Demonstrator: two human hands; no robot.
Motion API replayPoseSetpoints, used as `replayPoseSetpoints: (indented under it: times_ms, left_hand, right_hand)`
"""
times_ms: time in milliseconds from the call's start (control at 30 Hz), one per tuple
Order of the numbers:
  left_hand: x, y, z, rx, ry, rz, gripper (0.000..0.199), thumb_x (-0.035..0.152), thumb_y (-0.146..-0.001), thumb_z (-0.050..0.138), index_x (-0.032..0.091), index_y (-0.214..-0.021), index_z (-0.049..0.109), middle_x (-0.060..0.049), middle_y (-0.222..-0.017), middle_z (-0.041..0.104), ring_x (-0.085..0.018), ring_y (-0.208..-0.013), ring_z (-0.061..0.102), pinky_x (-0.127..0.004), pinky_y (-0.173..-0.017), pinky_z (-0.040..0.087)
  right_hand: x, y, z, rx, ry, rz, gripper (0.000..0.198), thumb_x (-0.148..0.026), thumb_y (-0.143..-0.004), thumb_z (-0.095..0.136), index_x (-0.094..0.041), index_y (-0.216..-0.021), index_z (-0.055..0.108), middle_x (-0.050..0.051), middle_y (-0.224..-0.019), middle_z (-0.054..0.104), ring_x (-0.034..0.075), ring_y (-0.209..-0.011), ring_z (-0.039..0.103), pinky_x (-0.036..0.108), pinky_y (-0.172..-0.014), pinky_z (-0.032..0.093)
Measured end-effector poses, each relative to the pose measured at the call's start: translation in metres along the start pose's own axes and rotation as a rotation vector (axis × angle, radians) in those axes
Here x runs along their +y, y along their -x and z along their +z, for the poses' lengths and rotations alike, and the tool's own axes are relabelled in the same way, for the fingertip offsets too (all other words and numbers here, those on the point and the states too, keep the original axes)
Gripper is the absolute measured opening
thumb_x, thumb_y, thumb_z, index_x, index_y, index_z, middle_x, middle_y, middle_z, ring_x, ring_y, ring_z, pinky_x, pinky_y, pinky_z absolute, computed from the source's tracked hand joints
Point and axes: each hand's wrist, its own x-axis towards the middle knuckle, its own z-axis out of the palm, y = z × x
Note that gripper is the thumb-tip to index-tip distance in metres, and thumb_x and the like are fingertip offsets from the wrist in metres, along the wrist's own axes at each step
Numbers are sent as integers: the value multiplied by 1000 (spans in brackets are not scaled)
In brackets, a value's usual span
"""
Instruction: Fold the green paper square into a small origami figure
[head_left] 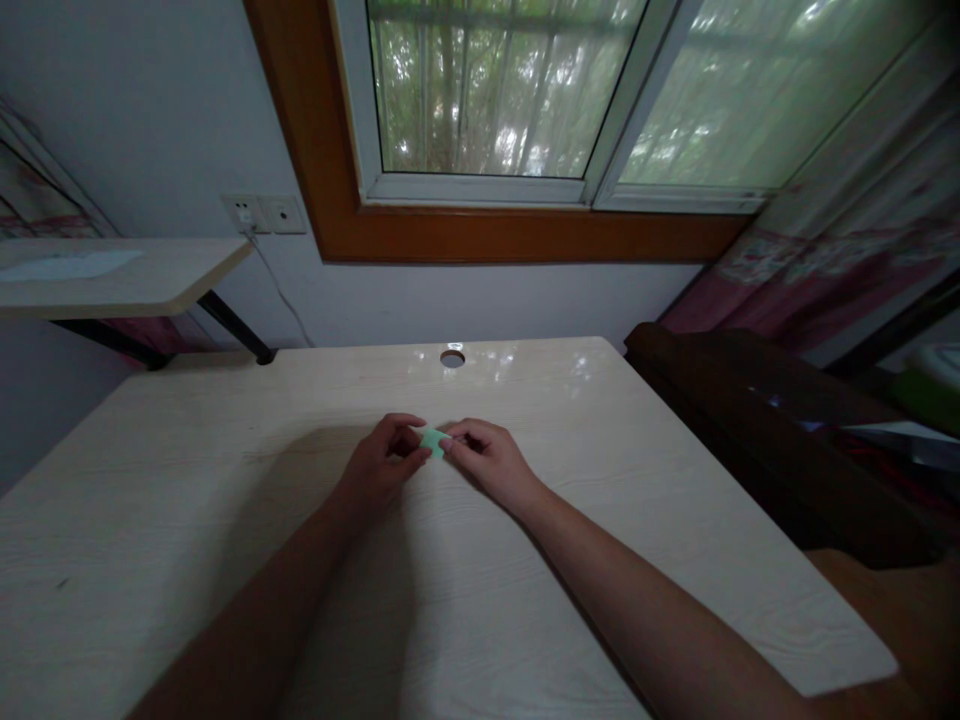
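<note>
A small pale green piece of paper (432, 441) is held between my two hands, at the middle of the wood-grain table (510, 600). My left hand (382, 455) has its thumb and fingertips on the left side of the paper. Opposite it, my right hand (487, 455) pinches the right side between thumb and index finger. Fingertips cover parts of the paper's edges, and I cannot tell whether it is folded.
A round cable hole (452, 358) lies near the table's back edge. At the left stands a raised shelf (172, 285) on black legs. Dark wooden furniture (720, 430) borders the right side. Behind are a window (480, 190) and a wall socket (262, 214) with a white cable.
</note>
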Motion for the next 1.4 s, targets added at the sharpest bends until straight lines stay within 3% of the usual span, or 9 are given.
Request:
replayPoseSetpoints:
  times_ms: [367,900,1067,1400]
  left_hand:
    - [9,0,-4,-116,-60,-102,21,38,-86,62,17,-84,67,-4,-77,71,-16,-73,65,-27,-72,50]
    - [9,-1,-4,-138,-24,-94,27,39,-91,55,15,-86,65,-3,-75,68,-15,-72,63,-27,-71,49]
    - [8,-1,-2,-55,45,-74,26,35,-81,68,16,-97,61,-2,-80,67,-15,-74,63,-26,-71,49]
    - [12,0,-1,-121,-28,-78,20,35,-82,67,16,-90,62,-1,-77,66,-14,-71,61,-24,-67,47]
  right_hand:
    - [-4,2,-3,-31,-46,-29,24,-38,-89,60,-18,-87,71,3,-76,66,14,-68,57,25,-63,44]
    - [-4,1,-2,-115,-114,-3,29,-43,-87,61,-16,-86,70,3,-76,65,13,-67,55,23,-61,43]
    - [-5,0,-3,-112,-132,19,31,-43,-90,58,-16,-79,68,2,-72,64,13,-65,55,23,-62,43]
    - [-8,-1,-3,-109,-109,14,36,-45,-92,54,-16,-71,64,1,-68,62,14,-66,56,24,-65,44]
